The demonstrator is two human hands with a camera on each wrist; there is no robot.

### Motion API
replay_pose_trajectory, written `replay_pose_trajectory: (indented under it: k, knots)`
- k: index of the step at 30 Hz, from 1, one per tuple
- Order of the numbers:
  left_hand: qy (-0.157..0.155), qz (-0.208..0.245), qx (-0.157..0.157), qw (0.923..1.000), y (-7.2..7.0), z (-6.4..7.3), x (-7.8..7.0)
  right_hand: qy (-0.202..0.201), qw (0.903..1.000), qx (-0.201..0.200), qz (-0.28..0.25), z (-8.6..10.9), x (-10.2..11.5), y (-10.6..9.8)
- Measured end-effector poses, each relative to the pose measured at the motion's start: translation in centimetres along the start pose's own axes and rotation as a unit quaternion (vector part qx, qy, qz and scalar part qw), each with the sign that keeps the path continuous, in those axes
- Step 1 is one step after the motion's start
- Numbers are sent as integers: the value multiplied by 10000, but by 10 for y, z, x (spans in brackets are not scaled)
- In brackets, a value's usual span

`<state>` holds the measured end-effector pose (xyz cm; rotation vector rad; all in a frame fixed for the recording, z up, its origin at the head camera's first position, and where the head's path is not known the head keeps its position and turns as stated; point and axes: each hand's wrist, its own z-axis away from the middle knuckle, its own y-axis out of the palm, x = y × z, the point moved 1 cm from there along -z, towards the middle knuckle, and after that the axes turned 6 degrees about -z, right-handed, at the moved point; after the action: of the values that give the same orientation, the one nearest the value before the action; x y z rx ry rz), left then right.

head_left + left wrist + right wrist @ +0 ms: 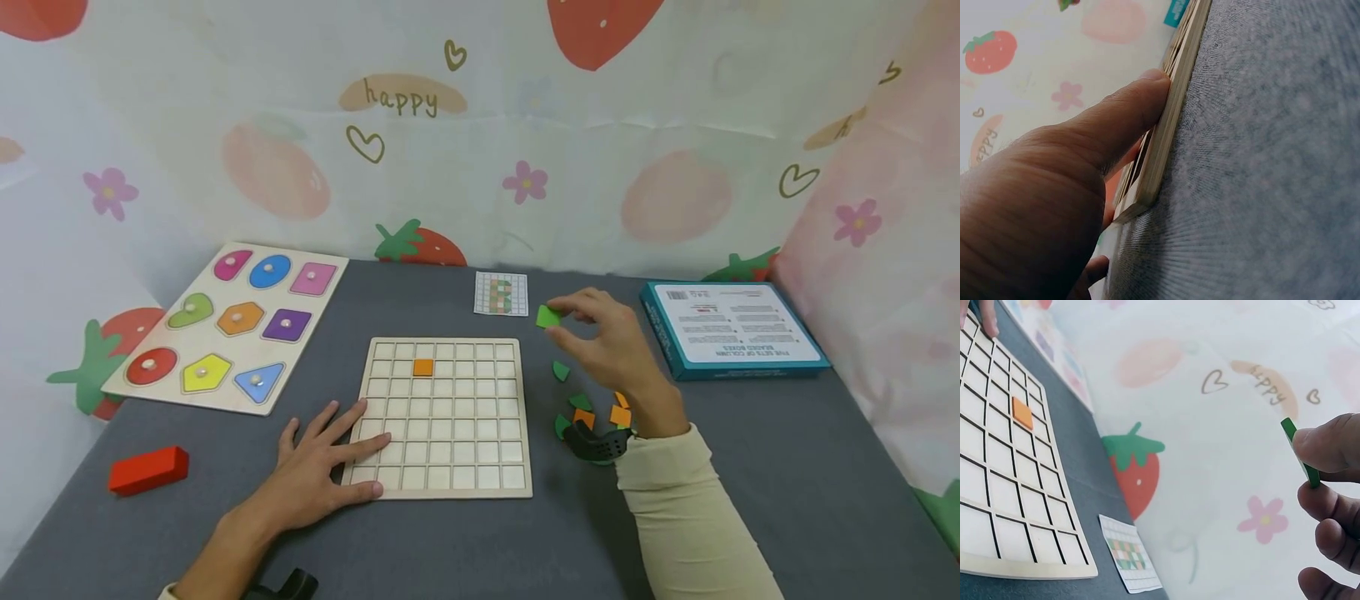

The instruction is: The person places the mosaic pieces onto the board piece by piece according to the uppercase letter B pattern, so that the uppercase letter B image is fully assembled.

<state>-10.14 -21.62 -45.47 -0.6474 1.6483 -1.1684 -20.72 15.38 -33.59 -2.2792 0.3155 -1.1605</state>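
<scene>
While the black strap [592, 442] covers part of the loose pieces [581, 402], their number stays uncertain; the print on the card [501, 294] is too small to make out. The right wrist view cuts off the right hand [609, 337], which pinches a green tile [547, 317] at its own nine o'clock, near two o'clock from the middle of the board [462, 408]. Fingers spread, the left hand [324, 467] touches the board around eight o'clock.
</scene>
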Motion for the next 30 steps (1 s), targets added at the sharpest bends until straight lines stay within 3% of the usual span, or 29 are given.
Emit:
replay_pose_trajectory:
  k: [12, 30]
  knots:
    - [50, 9, -26, 10000, 1, 0, 2, 389, 9988, 283, -67, -12, 0, 21]
    - [14, -58, -4, 10000, 0, 1, 0, 546, 9951, 534, -633, -23, -10, 70]
